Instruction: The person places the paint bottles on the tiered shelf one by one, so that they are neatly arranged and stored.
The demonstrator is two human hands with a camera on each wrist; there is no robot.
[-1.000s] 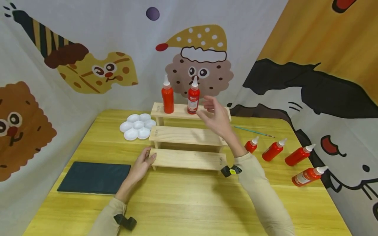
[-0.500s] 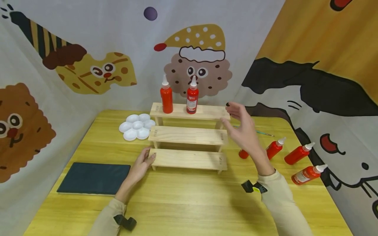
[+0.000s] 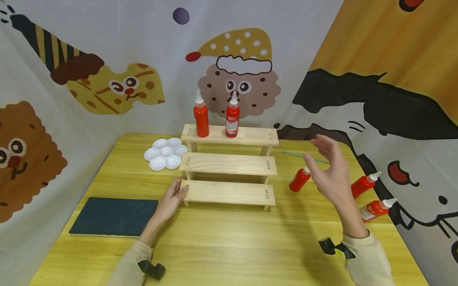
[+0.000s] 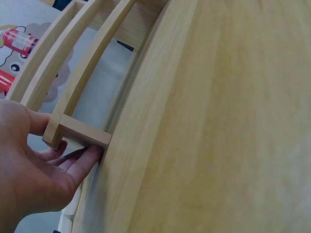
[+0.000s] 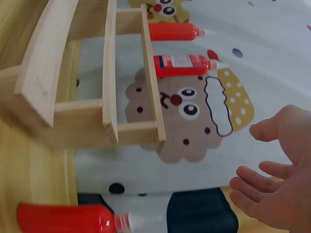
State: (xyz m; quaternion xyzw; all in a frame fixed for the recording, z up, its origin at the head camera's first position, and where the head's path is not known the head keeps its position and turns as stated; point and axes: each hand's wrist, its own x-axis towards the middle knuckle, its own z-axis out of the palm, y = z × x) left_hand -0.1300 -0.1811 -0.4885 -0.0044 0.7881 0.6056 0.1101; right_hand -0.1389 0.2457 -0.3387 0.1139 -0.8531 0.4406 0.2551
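Note:
A three-step wooden shelf [image 3: 229, 193] stands at the middle of the table. My left hand [image 3: 171, 200] grips the left end of its lowest step; in the left wrist view the thumb lies against the step's end and the fingers reach round the leg [image 4: 85, 132]. Two red squeeze bottles with white nozzles, one plain [image 3: 202, 121] and one showing its label [image 3: 232, 122], stand upright on the top step. Over the table's right side, my right hand [image 3: 332, 174] is raised with nothing in it, fingers spread and bent. Beside its thumb is another red bottle [image 3: 299, 180].
Two more red bottles, one farther back [image 3: 362, 186] and one nearer [image 3: 375, 210], are at the right; my right hand mostly hides another. A thin turquoise paintbrush [image 3: 300, 155] lies behind them. A white flower-shaped palette [image 3: 166, 152] and a dark rectangular board [image 3: 114, 216] lie left.
My right hand has moved away from the labelled bottle on the top step, rightward and down over the bottles at the right. The left hand has stayed on the shelf.

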